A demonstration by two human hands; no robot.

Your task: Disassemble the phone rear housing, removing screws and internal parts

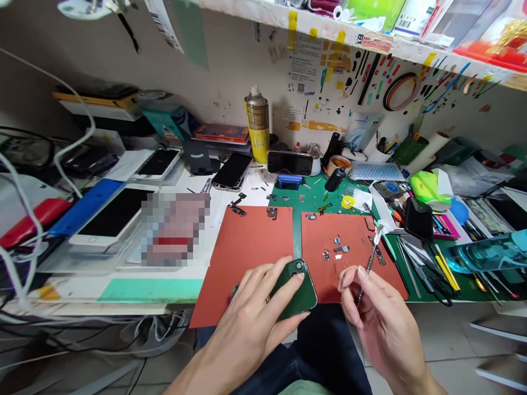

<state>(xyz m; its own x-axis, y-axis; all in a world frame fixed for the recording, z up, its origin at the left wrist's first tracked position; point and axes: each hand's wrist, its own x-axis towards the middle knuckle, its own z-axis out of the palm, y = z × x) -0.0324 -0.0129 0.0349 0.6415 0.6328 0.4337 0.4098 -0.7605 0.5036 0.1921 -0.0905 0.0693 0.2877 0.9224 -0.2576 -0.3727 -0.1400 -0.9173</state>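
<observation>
My left hand (251, 312) grips a dark green phone (297, 291), back side up with its camera bump toward the far end, at the near edge of the bench. My right hand (376, 312) pinches a thin metal screwdriver (370, 258) that points up and away over the right red mat (349, 252). Several small metal parts and screws (337, 251) lie on that mat just beyond the fingers. The left red mat (242, 252) lies under and beyond my left hand.
A yellow spray can (257, 123) stands at the back. A phone rests on a blue stand (289, 163). White and black phones (113, 214) lie at left with cables. Tweezers and tools (428, 263) crowd the right, beside a blue bottle (489, 252).
</observation>
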